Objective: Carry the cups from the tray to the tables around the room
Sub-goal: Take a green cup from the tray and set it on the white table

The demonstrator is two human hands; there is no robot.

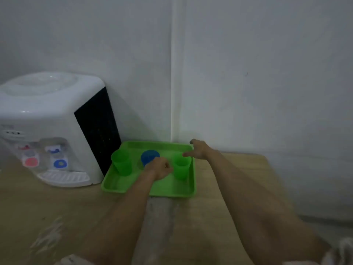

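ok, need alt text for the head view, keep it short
Two bare hands reach over a green tray holding three upright cups: the left hand is at the blue cup, and the open right hand hovers above the right green cup. Another green cup stands at the tray's left, beside a white water dispenser on a wooden table.
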